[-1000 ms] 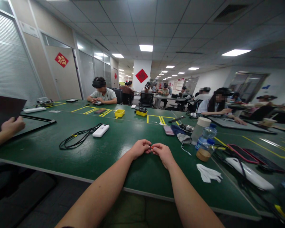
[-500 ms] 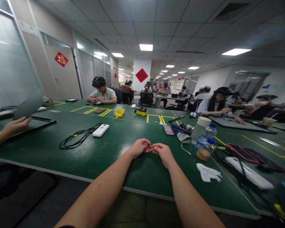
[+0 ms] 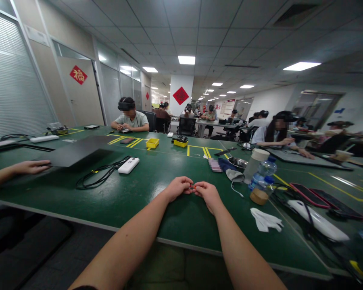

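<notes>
My left hand (image 3: 179, 189) and my right hand (image 3: 208, 195) meet just above the green table (image 3: 133, 205), fingertips nearly touching. Between them is a small orange-red piece (image 3: 194, 187), too small for me to name. The right thumb and fingers pinch it. The left fingers are closed at its other end, where a dark bit shows; most of what they grip is hidden. A white power bank (image 3: 128, 165) with a looped black cable (image 3: 101, 176) lies to the left of my hands. Off to the right lies a white glove (image 3: 266, 219).
Bottles (image 3: 261, 189), a pale tumbler (image 3: 255, 165) and a metal bowl (image 3: 237, 162) stand at the right. Yellow trays (image 3: 152, 143) sit farther back. At the left, a co-worker's hand (image 3: 33, 166) holds a grey sheet (image 3: 78, 151). Other people sit around the table.
The co-worker's grey sheet at the left has swung down and to the right, now nearly flat over the table. My own hands have barely moved, with only a slight shift of the fingers.
</notes>
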`<state>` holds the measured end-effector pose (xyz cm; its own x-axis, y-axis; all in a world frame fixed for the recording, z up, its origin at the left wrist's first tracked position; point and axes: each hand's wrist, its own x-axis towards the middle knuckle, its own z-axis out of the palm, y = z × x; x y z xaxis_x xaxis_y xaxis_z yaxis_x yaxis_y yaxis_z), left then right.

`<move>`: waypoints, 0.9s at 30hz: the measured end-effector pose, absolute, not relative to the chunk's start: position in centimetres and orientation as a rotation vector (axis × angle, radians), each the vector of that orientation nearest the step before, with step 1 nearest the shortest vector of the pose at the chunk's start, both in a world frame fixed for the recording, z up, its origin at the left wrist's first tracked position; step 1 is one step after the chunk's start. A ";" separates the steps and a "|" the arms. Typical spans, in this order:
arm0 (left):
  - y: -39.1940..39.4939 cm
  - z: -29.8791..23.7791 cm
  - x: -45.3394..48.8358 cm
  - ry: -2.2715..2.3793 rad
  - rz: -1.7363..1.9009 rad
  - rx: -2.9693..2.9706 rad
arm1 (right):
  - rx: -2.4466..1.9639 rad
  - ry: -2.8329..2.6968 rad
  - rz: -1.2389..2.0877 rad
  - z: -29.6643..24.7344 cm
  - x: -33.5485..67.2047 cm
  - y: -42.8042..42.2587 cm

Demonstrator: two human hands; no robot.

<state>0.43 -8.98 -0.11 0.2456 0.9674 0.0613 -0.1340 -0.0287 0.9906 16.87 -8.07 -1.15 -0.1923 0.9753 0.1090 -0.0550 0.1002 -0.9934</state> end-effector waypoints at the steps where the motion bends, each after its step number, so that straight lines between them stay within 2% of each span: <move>1: -9.0 -0.1 0.4 0.903 1.117 1.264 | -0.995 -1.359 1.295 -1.1 16.9 -8.1; 19: -8.9 -0.6 0.4 0.871 1.101 1.384 | -0.947 -1.394 1.287 -1.5 17.0 -8.0; 27: -8.5 -0.8 0.4 0.906 1.123 1.238 | -0.982 -1.306 1.320 -1.0 16.9 -8.1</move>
<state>0.41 -8.46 -0.77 0.2374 0.9696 0.0586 -0.1482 -0.0234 0.9887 16.91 -8.14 -1.01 -0.1761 0.9798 0.0944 -0.1048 0.0767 -0.9915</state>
